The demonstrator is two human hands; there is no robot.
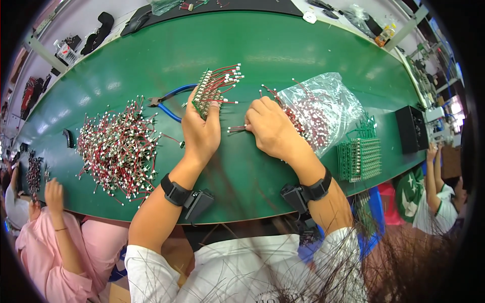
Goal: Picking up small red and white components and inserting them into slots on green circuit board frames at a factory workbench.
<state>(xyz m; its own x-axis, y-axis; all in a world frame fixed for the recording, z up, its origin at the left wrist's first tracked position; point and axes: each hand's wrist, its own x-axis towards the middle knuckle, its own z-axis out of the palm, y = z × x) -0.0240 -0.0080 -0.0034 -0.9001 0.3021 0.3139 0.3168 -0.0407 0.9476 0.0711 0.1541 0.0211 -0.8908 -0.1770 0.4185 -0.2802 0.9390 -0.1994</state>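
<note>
My left hand [202, 126] is closed around a green circuit board panel [202, 93], held up on edge. Short red wires with white connectors [230, 78] stick out from the panel's right side. Just right of it, my right hand [270, 123] pinches a few short connector wires [236, 129], their ends pointing left toward the panel. Behind my left hand lie blue-handled cutters [174, 96], partly hidden. A clear plastic bag [331, 103] full of red and white connector wires sits right beside my right hand, its mouth toward that hand.
A large heap of wired connectors [118, 149] covers the green table [242, 45] at left. Stacked green panels [359, 159] and a black box [410, 129] stand at right. A person in pink [60, 247] sits at left; another [434, 202] is at far right.
</note>
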